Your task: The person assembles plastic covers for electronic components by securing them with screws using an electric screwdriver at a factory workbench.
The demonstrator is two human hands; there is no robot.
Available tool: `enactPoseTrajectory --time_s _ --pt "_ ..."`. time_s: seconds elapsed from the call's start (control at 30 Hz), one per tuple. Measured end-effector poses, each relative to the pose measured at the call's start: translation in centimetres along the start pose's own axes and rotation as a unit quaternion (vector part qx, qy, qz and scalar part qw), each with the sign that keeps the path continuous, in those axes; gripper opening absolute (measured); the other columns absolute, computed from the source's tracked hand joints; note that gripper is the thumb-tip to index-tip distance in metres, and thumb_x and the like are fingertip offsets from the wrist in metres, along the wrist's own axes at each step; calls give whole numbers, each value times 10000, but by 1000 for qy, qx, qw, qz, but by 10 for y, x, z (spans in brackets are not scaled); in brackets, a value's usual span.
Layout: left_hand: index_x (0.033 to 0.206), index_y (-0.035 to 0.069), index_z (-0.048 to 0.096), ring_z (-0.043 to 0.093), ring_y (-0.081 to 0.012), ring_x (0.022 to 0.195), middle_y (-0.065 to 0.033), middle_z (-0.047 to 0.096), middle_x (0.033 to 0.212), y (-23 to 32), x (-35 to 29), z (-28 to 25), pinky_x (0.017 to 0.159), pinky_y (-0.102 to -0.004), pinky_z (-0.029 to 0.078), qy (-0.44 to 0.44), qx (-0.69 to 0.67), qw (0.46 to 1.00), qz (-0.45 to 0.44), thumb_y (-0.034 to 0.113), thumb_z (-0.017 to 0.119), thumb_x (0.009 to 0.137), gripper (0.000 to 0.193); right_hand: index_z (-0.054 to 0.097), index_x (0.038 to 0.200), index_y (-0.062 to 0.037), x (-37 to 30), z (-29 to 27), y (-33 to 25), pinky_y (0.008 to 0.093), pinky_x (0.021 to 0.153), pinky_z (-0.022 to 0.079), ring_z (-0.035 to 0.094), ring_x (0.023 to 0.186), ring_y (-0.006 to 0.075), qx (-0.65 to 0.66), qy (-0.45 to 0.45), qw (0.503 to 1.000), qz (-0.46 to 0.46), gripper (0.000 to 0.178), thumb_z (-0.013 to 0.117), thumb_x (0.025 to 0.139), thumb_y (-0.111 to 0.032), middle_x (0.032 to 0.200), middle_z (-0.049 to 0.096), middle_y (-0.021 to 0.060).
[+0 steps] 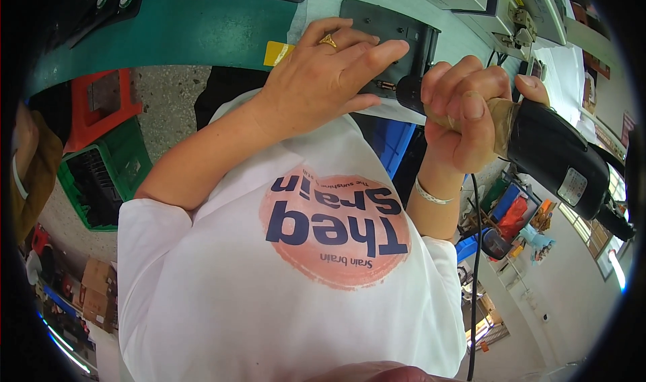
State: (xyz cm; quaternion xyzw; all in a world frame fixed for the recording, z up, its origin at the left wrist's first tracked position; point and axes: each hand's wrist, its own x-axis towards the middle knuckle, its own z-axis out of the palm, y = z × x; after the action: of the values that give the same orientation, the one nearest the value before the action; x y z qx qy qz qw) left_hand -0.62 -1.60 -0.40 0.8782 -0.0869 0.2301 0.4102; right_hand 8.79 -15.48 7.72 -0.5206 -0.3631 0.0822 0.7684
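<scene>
Black plastic housing (387, 35) lay flat on the teal-edged desk (202, 32), just ahead of you, and your left hand (323, 79) pressed down on it with fingers spread, steadying rather than closing around it. Your right hand (464, 113) was wrapped tight around the black electric screwdriver (552, 153), its grip closed on the tape-wound barrel, the nose touching the housing's near edge. Judging from that, you were mid-fastening: the part was seated and the tool was applied. How many screws were in or left, I couldn't tell. The bit and screw were hidden behind your fingers, and the driver's tail ran out of view.
</scene>
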Motion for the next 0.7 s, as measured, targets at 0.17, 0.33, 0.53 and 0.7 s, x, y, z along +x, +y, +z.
enactPoseTrajectory --time_s 0.17,0.33,0.53,0.7 --pt "1406 141 406 604 -216 1103 -25 642 1186 -2 -1 3 1062 -455 381 4 -1 1000 -2 198 864 674 866 330 1277 -102 2 -2 2 359 576 536 561 541 190 -8 -17 1000 22 595 729 847 -8 674 574 69" --pt "1415 146 403 603 -211 1094 -27 639 1181 -1 -1 2 1061 -447 384 6 -2 1000 -4 197 863 666 880 336 1204 -121 -1 6 4 351 563 527 550 542 199 -21 -6 1000 14 553 741 845 -10 690 560 70" --pt "1411 150 420 600 -195 1058 -15 639 1160 -1 -1 4 1065 -418 378 13 -7 1000 -12 207 862 658 876 338 1105 -146 -5 12 3 355 532 519 536 541 206 -9 33 999 13 492 721 847 24 687 547 78" --pt "1401 158 440 601 -194 1066 -9 639 1158 -1 -1 4 1056 -408 382 17 2 1000 -9 214 863 653 862 346 1160 -162 -10 12 5 356 527 516 527 538 210 13 48 999 1 517 712 849 29 697 549 80"
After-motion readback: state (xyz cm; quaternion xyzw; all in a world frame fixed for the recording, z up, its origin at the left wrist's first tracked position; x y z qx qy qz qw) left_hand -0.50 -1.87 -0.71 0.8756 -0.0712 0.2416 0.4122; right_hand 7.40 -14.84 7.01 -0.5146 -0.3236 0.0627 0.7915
